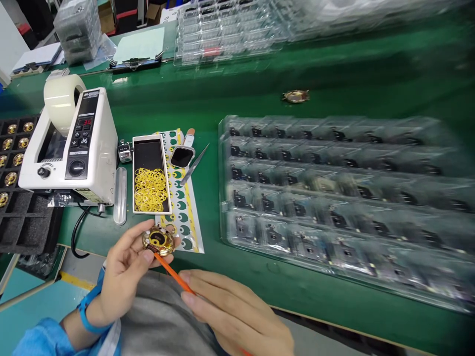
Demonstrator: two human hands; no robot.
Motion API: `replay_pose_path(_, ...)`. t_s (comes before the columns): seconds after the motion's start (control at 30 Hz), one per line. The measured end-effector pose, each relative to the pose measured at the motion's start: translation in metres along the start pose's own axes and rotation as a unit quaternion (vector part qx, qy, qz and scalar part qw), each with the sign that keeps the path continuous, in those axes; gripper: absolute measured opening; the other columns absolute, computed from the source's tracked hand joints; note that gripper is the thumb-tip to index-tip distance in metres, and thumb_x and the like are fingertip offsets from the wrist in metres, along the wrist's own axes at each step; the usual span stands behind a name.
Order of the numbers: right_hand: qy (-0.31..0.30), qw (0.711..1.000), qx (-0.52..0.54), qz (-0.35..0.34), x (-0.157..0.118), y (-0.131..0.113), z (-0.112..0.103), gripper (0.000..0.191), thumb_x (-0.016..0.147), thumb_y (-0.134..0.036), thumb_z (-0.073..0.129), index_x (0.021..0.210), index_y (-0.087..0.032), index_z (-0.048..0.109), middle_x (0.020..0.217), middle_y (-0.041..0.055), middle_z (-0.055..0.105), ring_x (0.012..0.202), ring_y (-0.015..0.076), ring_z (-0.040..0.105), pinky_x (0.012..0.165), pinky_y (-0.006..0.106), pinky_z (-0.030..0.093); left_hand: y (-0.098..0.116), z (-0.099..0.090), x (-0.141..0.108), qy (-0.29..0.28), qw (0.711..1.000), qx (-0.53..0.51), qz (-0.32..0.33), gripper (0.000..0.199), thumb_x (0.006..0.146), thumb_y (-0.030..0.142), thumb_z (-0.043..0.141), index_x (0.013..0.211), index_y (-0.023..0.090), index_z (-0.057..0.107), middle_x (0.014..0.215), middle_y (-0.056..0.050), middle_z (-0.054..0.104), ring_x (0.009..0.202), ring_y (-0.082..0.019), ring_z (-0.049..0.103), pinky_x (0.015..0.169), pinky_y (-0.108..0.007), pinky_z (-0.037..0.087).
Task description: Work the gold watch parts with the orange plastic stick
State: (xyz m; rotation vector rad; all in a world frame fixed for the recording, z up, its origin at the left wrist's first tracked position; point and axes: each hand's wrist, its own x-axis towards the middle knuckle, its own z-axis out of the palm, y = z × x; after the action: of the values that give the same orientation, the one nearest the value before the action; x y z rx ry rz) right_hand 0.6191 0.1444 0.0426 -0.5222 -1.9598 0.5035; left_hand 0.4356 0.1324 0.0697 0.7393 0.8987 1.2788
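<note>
My left hand point(128, 272) is closed around the rim of a round gold watch-like part point(159, 239), with a yellow ring on its face. In my right hand point(233, 311) is a thin orange stick point(172, 273), whose tip touches the lower edge of the gold part. Just beyond it lies a white-rimmed tray point(166, 190) with a heap of yellow rings point(150, 190). A sheet of die-cut stickers point(187, 210) lies beside the tray, partly under a smartwatch point(182, 157) and pointed tweezers point(195, 164).
A white tape dispenser point(94, 148) stands at the left, near a black foam tray point(35, 230) of gold parts. A large clear tray point(224, 198) of dark parts fills the right. Another gold part point(296, 96) lies behind it. Clear trays point(230, 29) and a clipboard point(139, 45) are at the back.
</note>
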Motion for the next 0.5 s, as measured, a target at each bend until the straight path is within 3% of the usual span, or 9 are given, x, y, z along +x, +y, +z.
replay_pose_path(0.1, 0.002, 1.0, -0.005, 0.012, 0.002, -0.001, -0.005, 0.021, 0.097, -0.009, 0.051, 0.106, -0.013, 0.069, 0.09, 0.0098, 0.077, 0.095, 0.0189, 0.073, 0.077, 0.028, 0.063, -0.002, -0.001, 0.001, 0.001, 1.0, 0.003, -0.005, 0.034, 0.094, 0.022, 0.064, 0.127, 0.031, 0.067, 0.118, -0.007, 0.075, 0.107, -0.024, 0.072, 0.087, -0.026, 0.06)
replay_pose_path(0.23, 0.105, 0.988, 0.045, 0.108, 0.009, 0.0, 0.002, 0.028, 0.094, -0.01, 0.057, 0.118, -0.021, 0.067, 0.084, 0.0052, 0.075, 0.077, 0.018, 0.073, 0.066, 0.03, 0.063, -0.007, 0.001, 0.0, 0.002, 1.0, 0.014, 0.009, 0.036, 0.093, 0.023, 0.065, 0.128, 0.03, 0.066, 0.117, -0.007, 0.075, 0.105, -0.022, 0.073, 0.086, -0.025, 0.061)
replay_pose_path(0.33, 0.166, 0.974, 0.038, 0.152, 0.012, -0.002, 0.015, 0.036, 0.089, -0.002, 0.06, 0.117, -0.023, 0.068, 0.088, 0.0035, 0.075, 0.079, 0.0176, 0.073, 0.069, 0.03, 0.063, -0.011, 0.004, -0.002, 0.008, 1.0, 0.012, 0.018, 0.035, 0.093, 0.021, 0.065, 0.127, 0.033, 0.067, 0.121, -0.005, 0.074, 0.107, -0.019, 0.072, 0.086, -0.022, 0.06)
replay_pose_path(0.43, 0.169, 0.974, 0.023, 0.146, 0.01, -0.002, 0.026, 0.037, 0.088, 0.002, 0.058, 0.116, -0.02, 0.067, 0.093, 0.005, 0.075, 0.083, 0.0167, 0.072, 0.074, 0.03, 0.063, -0.013, 0.006, -0.001, 0.016, 1.0, 0.001, 0.009, 0.034, 0.093, 0.022, 0.065, 0.125, 0.034, 0.068, 0.119, -0.004, 0.075, 0.105, -0.017, 0.072, 0.086, -0.02, 0.059)
replay_pose_path(0.5, 0.146, 0.984, -0.01, 0.105, 0.007, -0.001, 0.03, 0.033, 0.089, 0.003, 0.055, 0.113, -0.015, 0.067, 0.095, 0.0085, 0.075, 0.09, 0.0172, 0.071, 0.075, 0.03, 0.063, -0.013, 0.005, 0.0, 0.026, 1.0, -0.009, 0.003, 0.033, 0.092, 0.022, 0.066, 0.123, 0.034, 0.069, 0.115, -0.003, 0.077, 0.102, -0.016, 0.073, 0.085, -0.02, 0.059)
